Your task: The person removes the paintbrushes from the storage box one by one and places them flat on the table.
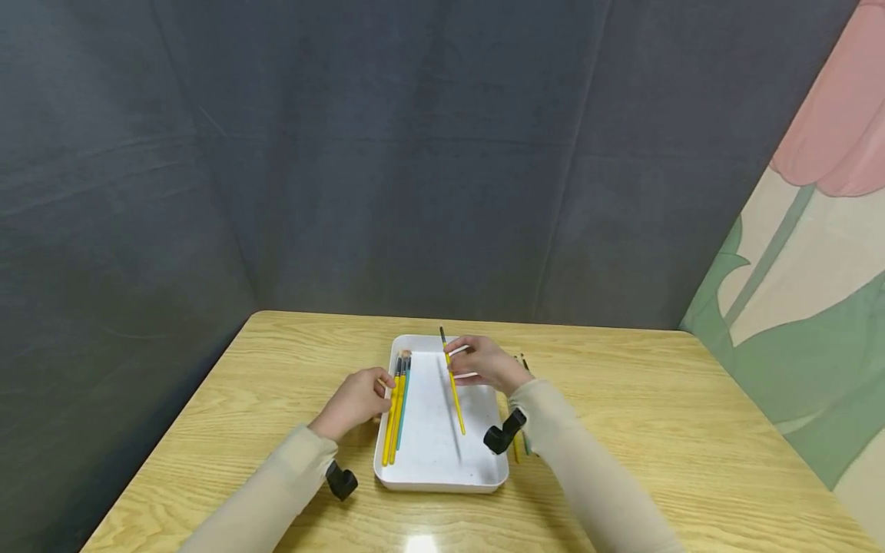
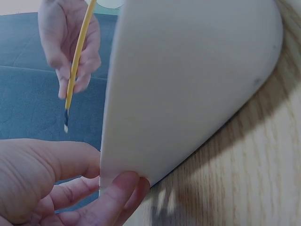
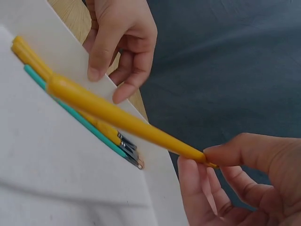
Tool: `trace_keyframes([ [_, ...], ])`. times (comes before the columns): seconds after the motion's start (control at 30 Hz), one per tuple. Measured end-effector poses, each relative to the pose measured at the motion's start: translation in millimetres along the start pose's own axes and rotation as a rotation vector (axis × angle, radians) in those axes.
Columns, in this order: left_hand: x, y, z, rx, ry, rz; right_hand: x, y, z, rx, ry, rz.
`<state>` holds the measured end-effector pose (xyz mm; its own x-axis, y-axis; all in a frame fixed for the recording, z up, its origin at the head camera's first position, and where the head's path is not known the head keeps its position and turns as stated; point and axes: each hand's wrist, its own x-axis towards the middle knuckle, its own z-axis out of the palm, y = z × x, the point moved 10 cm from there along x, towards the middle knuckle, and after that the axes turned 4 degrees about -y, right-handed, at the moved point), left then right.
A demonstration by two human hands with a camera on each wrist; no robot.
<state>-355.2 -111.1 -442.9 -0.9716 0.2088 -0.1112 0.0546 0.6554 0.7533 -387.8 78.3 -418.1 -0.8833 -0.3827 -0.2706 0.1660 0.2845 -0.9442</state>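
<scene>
A white tray (image 1: 442,465) lies on the table. My left hand (image 1: 356,401) holds its left rim, with thumb and fingers about the wall (image 2: 188,84). Above the tray, my right hand (image 1: 486,362) pinches a yellow paintbrush (image 1: 456,401) near its bristle end. That brush's dark ferrule points away from me, and its thick handle end (image 3: 66,89) slants down towards me. Along the tray's left side lie yellow paintbrushes (image 1: 388,430) and a teal paintbrush (image 1: 404,411), side by side, bristles at the far end.
More paintbrushes (image 1: 516,452) lie on the wooden table (image 1: 622,399) just right of the tray, partly hidden by the right sleeve and wrist camera. A dark cloth (image 1: 429,169) hangs behind the table. A floral curtain (image 1: 816,307) stands on the right.
</scene>
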Motion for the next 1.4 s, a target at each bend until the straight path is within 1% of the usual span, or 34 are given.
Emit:
trace_keyframes([
  [0.17, 0.5, -1.8, -1.1, -0.002, 0.002, 0.002, -12, 3, -14, 0.0, -0.007, -0.021],
  [0.43, 1.2, -1.2, -0.1, -0.001, -0.004, -0.007, -38, 10, -48, 0.001, -0.005, -0.084],
  [0.63, 0.0, -0.3, 0.0, 0.005, -0.003, -0.006, -56, 20, -74, -0.004, 0.042, -0.097],
  [0.77, -1.1, 0.6, 0.0, 0.008, -0.002, -0.007, -64, 27, -90, -0.028, 0.079, -0.096],
  [1.0, -1.4, 1.3, 0.7, 0.004, -0.004, 0.0, -69, 45, -110, -0.06, 0.106, -0.08],
  [1.1, -1.0, 1.2, 1.0, 0.002, -0.005, -0.003, -69, 55, -117, -0.071, 0.128, -0.057],
  [1.2, -0.9, 0.7, 0.7, -0.002, -0.004, -0.009, -68, 64, -122, -0.099, 0.144, -0.044],
  [1.4, -1.0, 0.8, 1.3, -0.003, -0.009, -0.016, -68, 79, -131, -0.116, 0.172, -0.004],
])
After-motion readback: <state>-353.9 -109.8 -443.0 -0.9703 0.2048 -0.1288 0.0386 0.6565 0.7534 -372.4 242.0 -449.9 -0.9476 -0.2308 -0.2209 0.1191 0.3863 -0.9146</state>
